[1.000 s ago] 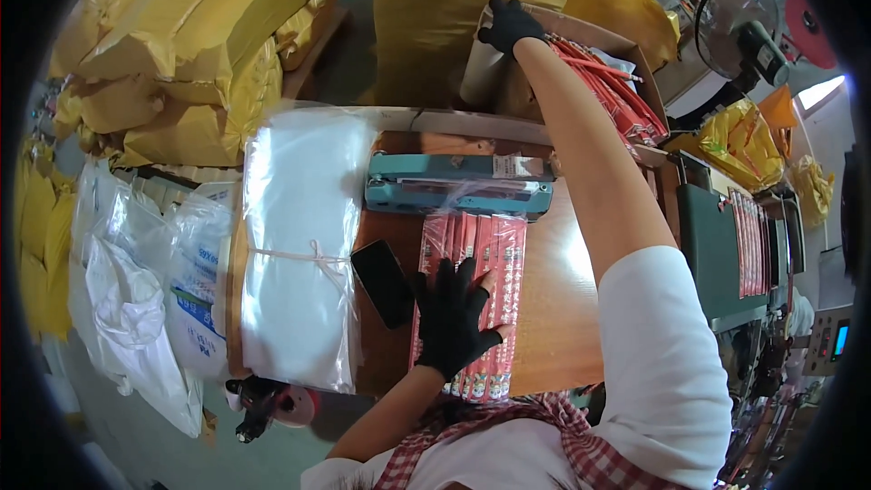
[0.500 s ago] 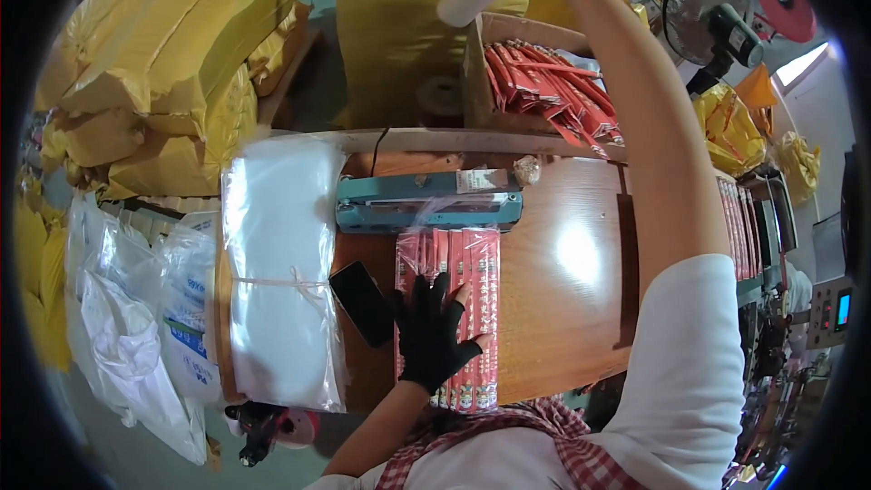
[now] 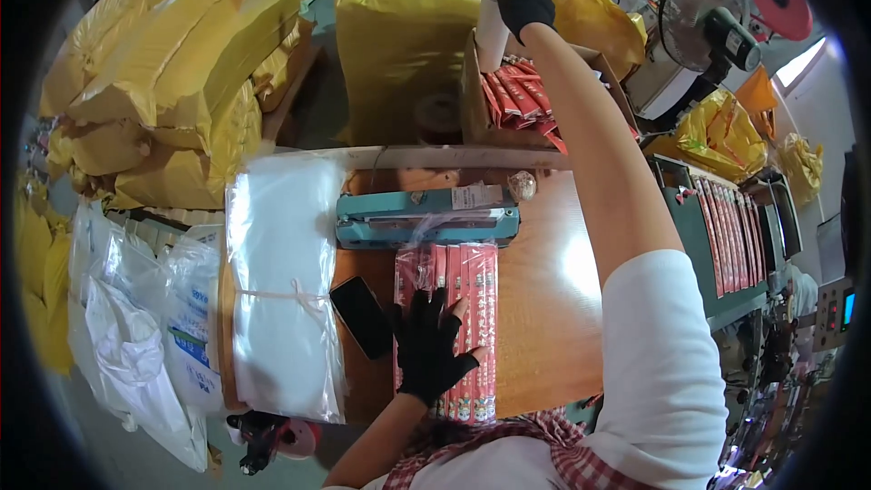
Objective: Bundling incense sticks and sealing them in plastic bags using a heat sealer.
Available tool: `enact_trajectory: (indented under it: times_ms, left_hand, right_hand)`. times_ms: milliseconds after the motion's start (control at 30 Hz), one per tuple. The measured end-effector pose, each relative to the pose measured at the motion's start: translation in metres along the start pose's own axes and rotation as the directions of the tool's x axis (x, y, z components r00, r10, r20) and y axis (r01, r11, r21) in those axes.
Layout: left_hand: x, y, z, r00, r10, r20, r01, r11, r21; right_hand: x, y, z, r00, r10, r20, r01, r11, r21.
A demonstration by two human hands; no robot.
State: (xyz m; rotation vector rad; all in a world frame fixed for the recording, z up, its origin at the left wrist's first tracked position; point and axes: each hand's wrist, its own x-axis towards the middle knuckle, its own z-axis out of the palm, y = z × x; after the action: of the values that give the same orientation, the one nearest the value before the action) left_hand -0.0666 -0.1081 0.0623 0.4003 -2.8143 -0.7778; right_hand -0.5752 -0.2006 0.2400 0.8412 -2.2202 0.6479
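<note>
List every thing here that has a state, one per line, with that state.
Left hand: gloved, flat on the red packets.
Red packets: bagged, top end at the sealer.
Sealer: bar down.
Right hand: gloved, raised, gripping a pale wrapped bundle.
Phone: screen dark.
Bag stack: tied.

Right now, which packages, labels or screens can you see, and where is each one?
Bag of red sticks: desk centre, under the left hand; flat, clear.
Clear bag stack: desk left, tied.
Phone: beside the left hand; black, dark screen.
Yellow sacks: piled upper left.
Red packets: carton under the right hand.
</note>
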Motion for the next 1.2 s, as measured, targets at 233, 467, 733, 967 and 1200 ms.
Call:
enact_trajectory:
  times_ms: [233, 467, 733, 967, 1200]
  left_hand:
    - [-0.002, 0.000, 0.002, 1.000, -0.010, 0.026, 0.010, 1.000, -0.021]
    - [0.002, 0.001, 0.005, 0.999, -0.019, 0.045, 0.017, 0.999, 0.052]
    - [0.000, -0.001, 0.006, 0.999, -0.017, 0.051, 0.013, 0.996, 0.091]
    - [0.004, 0.001, 0.002, 0.999, -0.002, 0.036, -0.002, 0.992, 0.126]
    - [0.009, 0.002, 0.002, 0.996, -0.039, 0.084, 0.034, 0.998, 0.060]
  right_hand:
    - [-0.001, 0.019, 0.024, 0.972, 0.027, 0.234, -0.001, 0.994, -0.110]
    - [-0.004, 0.035, 0.015, 0.963, 0.027, 0.268, -0.008, 0.997, -0.072]
    - [-0.057, 0.056, 0.047, 0.613, -0.002, 0.790, 0.227, 0.958, -0.174]
    - [-0.067, 0.068, 0.035, 0.689, 0.277, 0.670, -0.068, 0.945, -0.320]
    - [-0.032, 0.064, 0.063, 0.967, 0.103, 0.233, -0.136, 0.982, 0.128]
